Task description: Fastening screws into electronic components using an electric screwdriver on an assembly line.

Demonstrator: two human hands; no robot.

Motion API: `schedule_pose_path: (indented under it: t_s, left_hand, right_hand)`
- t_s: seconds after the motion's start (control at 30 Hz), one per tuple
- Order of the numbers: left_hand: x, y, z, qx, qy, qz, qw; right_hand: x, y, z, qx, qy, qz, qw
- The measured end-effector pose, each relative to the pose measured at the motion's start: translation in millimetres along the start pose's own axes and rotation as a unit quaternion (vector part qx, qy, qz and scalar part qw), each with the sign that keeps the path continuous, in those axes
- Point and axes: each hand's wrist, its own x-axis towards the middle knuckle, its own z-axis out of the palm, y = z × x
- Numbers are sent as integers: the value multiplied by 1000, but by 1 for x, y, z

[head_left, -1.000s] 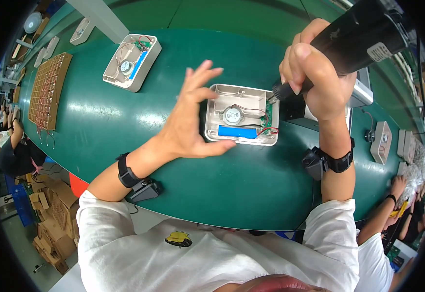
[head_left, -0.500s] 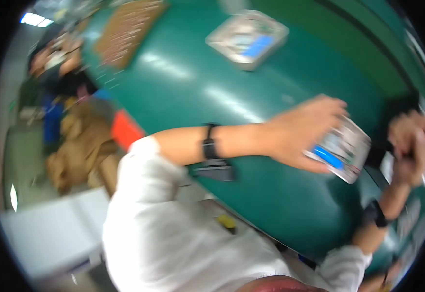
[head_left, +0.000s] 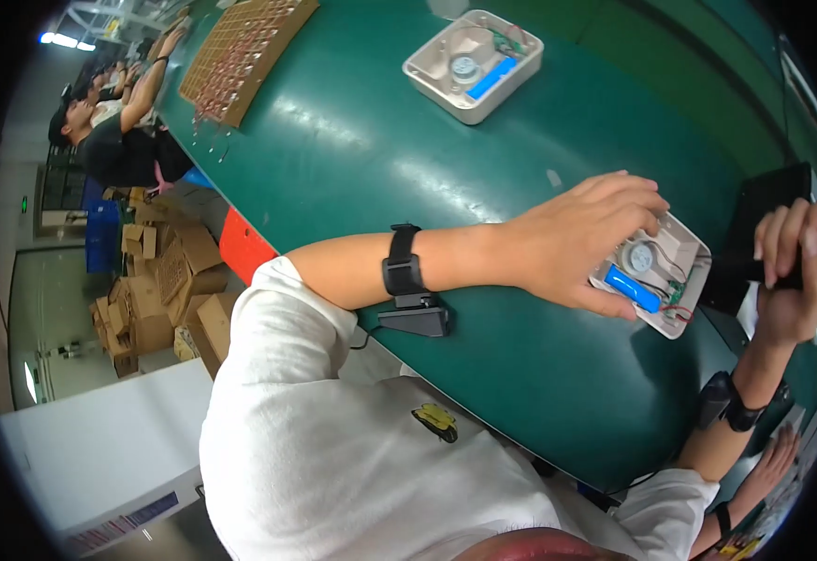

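My left hand grips one side of a white plastic housing, its thumb near a blue cylindrical battery inside. The housing lies tilted over the green table, open face up. Within it a round grey part, a small green circuit board and red and black wires show. Beside it, near the right rim of the view, my right hand is closed, fingers curled round something dark that I cannot make out. A second open housing, also with a blue battery, rests farther back on the table.
On the green table, a brown cardboard tray of small reddish parts stands at the far left. A black panel-like object is behind my right hand. Cardboard boxes lie left, beyond the edge. Another person's hand appears lower right.
The picture was blurred by motion before and is sharp now. My left hand keeps its hold on the housing, hardly shifted. My right hand's fingers remain curled by the dark object.
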Motion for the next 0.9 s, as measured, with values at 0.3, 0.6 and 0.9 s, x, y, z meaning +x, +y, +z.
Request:
schedule_pose_path:
  t_s: [0.3,0.6,0.9]
  left_hand:
    - [3,0,-7,-5,-29,-13,999]
    - [44,14,-17,38,-60,-28,997]
    - [78,5,5,-2,-68,22,997]
  right_hand:
    - [2,-17,17,-108,36,15,993]
    - [6,-48,-22,71,-90,-36,993]
    - [4,-53,-28,124,-117,-40,985]
